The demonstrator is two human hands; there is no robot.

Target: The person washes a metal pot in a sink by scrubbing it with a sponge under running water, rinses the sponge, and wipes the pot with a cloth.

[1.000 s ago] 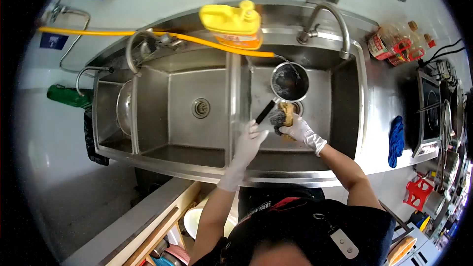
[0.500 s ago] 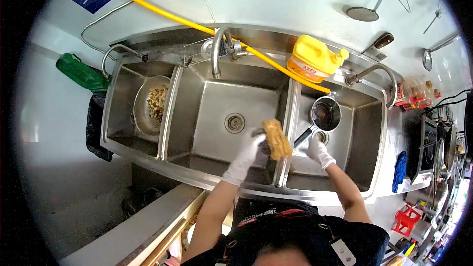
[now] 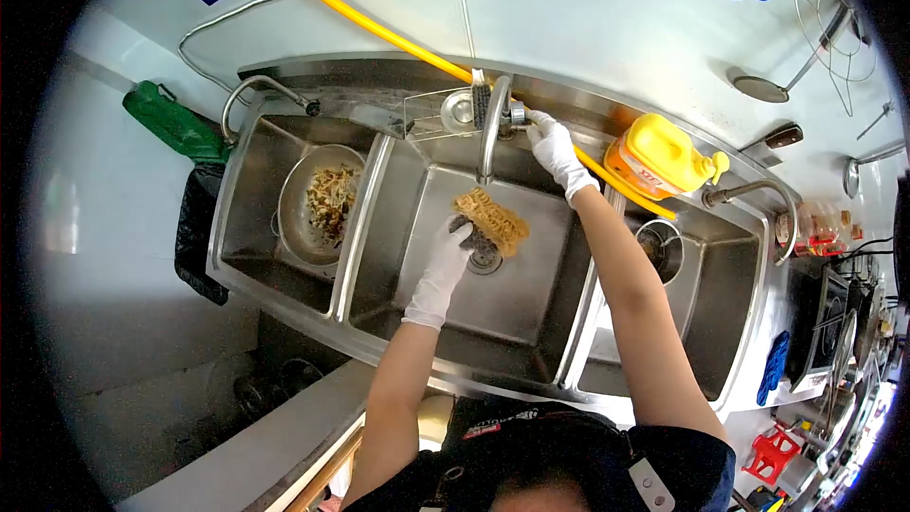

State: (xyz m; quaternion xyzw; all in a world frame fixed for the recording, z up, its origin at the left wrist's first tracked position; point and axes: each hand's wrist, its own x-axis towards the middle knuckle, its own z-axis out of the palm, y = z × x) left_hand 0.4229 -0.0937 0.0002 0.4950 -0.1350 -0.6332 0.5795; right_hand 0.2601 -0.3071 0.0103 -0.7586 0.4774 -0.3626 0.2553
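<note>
My left hand (image 3: 445, 261), in a white glove, is closed around a tan, rough-textured scrubbing pad (image 3: 493, 221) and a dark scourer (image 3: 474, 239) beside it. They are above the drain of the middle sink (image 3: 521, 294). My gloved right hand (image 3: 557, 152) reaches to the back of that sink. Its fingers close on the tap handle (image 3: 518, 113), at the side of the curved metal faucet (image 3: 495, 133). No running water can be made out below the spout.
In the left sink sits a metal bowl (image 3: 296, 228) with food scraps (image 3: 330, 204). The right sink holds a small pot (image 3: 671, 245), partly behind my right forearm. A yellow jug (image 3: 654, 156) and yellow hose (image 3: 379, 30) lie along the back ledge, near a wire rack (image 3: 431, 114).
My right hand has left the pot's side in the right sink and moved up to the middle tap. My left hand has carried the scrubbing pad leftward over the middle sink. The view has shifted.
</note>
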